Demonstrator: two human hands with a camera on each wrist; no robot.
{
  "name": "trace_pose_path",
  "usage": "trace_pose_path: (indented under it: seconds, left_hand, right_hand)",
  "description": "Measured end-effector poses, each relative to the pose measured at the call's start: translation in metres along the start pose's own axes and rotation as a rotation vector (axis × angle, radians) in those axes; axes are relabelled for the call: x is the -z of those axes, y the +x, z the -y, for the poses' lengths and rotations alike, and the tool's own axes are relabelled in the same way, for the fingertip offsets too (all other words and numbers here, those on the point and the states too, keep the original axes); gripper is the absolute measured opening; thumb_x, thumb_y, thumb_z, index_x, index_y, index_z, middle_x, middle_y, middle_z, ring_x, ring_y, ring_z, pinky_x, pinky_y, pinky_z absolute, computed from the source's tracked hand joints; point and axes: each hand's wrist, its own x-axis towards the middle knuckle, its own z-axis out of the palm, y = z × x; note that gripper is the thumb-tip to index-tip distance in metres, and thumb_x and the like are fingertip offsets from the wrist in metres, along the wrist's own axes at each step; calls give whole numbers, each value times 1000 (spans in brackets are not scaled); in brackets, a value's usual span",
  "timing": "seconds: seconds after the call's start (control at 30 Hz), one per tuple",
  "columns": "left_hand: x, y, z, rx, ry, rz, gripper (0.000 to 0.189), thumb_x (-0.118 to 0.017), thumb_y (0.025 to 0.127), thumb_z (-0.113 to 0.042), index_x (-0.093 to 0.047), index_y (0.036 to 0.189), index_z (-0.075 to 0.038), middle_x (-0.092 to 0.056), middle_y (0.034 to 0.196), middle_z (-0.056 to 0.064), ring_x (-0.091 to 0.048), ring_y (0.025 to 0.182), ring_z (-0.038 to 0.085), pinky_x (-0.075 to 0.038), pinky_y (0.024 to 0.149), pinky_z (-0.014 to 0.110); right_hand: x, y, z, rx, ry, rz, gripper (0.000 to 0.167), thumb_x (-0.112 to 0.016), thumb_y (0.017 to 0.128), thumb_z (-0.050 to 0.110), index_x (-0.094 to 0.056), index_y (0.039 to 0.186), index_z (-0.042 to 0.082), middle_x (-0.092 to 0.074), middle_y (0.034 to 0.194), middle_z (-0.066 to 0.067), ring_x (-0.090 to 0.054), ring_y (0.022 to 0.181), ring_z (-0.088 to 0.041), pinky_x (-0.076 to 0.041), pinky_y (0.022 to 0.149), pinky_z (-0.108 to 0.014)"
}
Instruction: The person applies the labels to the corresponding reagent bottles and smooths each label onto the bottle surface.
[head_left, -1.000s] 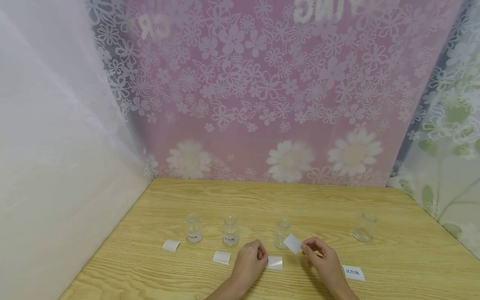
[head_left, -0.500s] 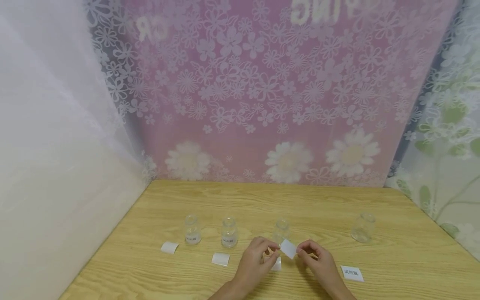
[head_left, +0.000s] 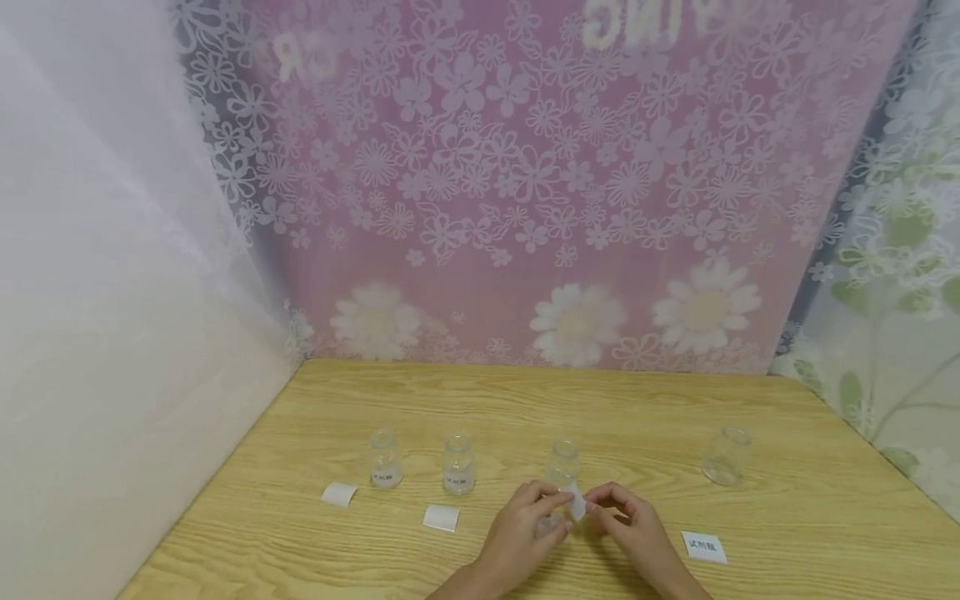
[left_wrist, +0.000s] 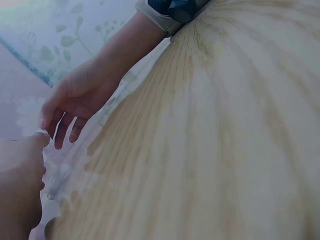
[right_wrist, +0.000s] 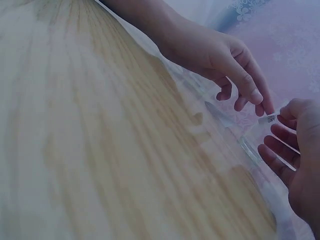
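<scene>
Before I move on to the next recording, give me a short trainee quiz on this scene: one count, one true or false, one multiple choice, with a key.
1. How many glass jars are on the table?

2. About the rightmost jar, true or false: a printed label shows on it.

3. What is in the grip of the right hand?
A) A pen
B) A white label
C) A pair of scissors

Key:
1. Four; the third from the left is partly hidden behind the left hand.
2. False; its glass shows no label.
3. B.
</scene>
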Motion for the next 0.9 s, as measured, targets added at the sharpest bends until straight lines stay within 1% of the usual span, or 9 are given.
trace_pose_path:
  seconds: [0.17, 0.4, 0.5, 0.53, 0.6, 0.67, 0.73, 0.8, 0.9]
  left_hand:
    - [-1, -1, 0, 20, -24, 43, 32, -64, 88, -18, -61, 116, -3, -54, 109, 1, -50, 95, 7, -43, 75, 11]
    - [0, -1, 0, 37, -18, 43, 31, -65, 87, -17, -61, 116, -4, -54, 108, 1, -51, 90, 6, -43, 72, 10]
    - [0, -1, 0, 80, -52, 52, 31, -63, 89, -19, -61, 115, -4, -54, 107, 0, -51, 86, 5, -43, 69, 11]
    - [0, 0, 0, 112, -92, 61, 30, -62, 89, -20, -61, 115, -5, -54, 107, 0, -50, 85, 4, -43, 68, 11]
    - [1, 0, -1, 197, -217, 71, 29, -59, 91, -23, -61, 114, -6, -54, 107, -2, -49, 83, 4, -44, 66, 14]
    - [1, 2, -1, 285, -357, 61, 28, -56, 93, -26, -62, 112, -7, -55, 106, -5, -48, 83, 3, -45, 66, 16]
    - [9, 5, -10, 361, -484, 35, 26, -53, 94, -25, -63, 108, -5, -56, 103, -4, -48, 83, 4, -45, 67, 19]
    - [18, 9, -18, 392, -555, 16, 25, -51, 95, -22, -64, 104, -2, -58, 100, -1, -48, 83, 5, -44, 68, 21]
    - [31, 13, -29, 410, -607, 20, 23, -50, 95, -14, -63, 102, 4, -59, 97, 5, -50, 83, 6, -44, 71, 22]
  right_hand:
    - [0, 0, -2, 60, 36, 97, 13, -57, 92, 10, -58, 99, -1, -57, 97, -13, -55, 85, -16, -52, 65, -33]
    - [-1, -1, -1, 93, 46, 120, 14, -57, 91, 8, -57, 101, -1, -57, 99, -15, -55, 86, -14, -53, 62, -34]
    - [-1, -1, -1, 119, 30, 129, 14, -56, 92, 8, -56, 102, -1, -56, 101, -16, -54, 86, -13, -53, 62, -33]
    - [-1, -2, 0, 129, 18, 129, 14, -55, 92, 7, -56, 103, -2, -56, 101, -17, -53, 86, -13, -52, 62, -33]
    - [-1, -2, 0, 97, 9, 105, 14, -55, 93, 9, -57, 103, -1, -56, 100, -15, -53, 86, -14, -52, 62, -32]
    - [-1, -2, 2, 60, -4, 65, 16, -53, 94, 10, -57, 104, -1, -56, 100, -13, -53, 85, -16, -52, 62, -31]
    - [-1, -1, 1, 25, -4, 35, 17, -53, 94, 10, -57, 105, -2, -57, 101, -12, -54, 86, -17, -52, 62, -31]
    - [-1, -1, 1, -1, 4, 23, 18, -54, 94, 11, -58, 106, -2, -57, 103, -12, -54, 87, -17, -52, 63, -31]
    - [-1, -1, 1, -11, 5, 21, 17, -56, 93, 11, -59, 104, -1, -58, 101, -11, -54, 87, -15, -52, 63, -31]
